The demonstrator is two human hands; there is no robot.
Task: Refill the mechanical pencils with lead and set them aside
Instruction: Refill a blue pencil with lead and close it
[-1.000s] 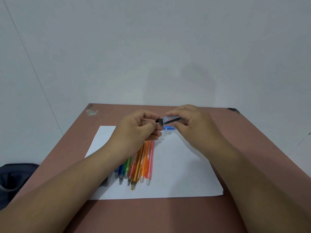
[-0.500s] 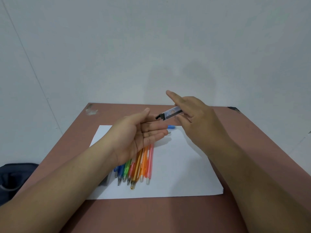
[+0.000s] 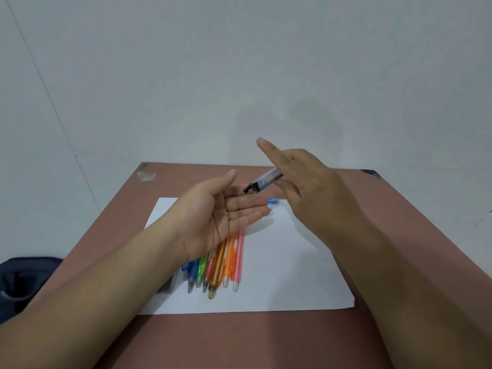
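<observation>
Lead case: the right hand (image 3: 306,187) pinches the clear lead case (image 3: 266,179) and tips its open black end down over the other palm, which looks meant to shake leads out where they can be caught, not lost on the table (image 3: 266,342).
Left hand: the left hand (image 3: 226,217) is held palm up, fingers straight and together, just under the mouth of the case; thin dark lines on the fingers may be leads, too fine to be sure.
Right hand pose: index finger raised straight, the case held lower, by the thumb and other fingers; wrist angled inward.
Pencils: the coloured pencils (image 3: 221,265) lie side by side on the paper (image 3: 292,275) near its left edge, tips toward the near edge, partly under the left wrist, in easy reach.
Stage: likely early; no pencil is in hand.
</observation>
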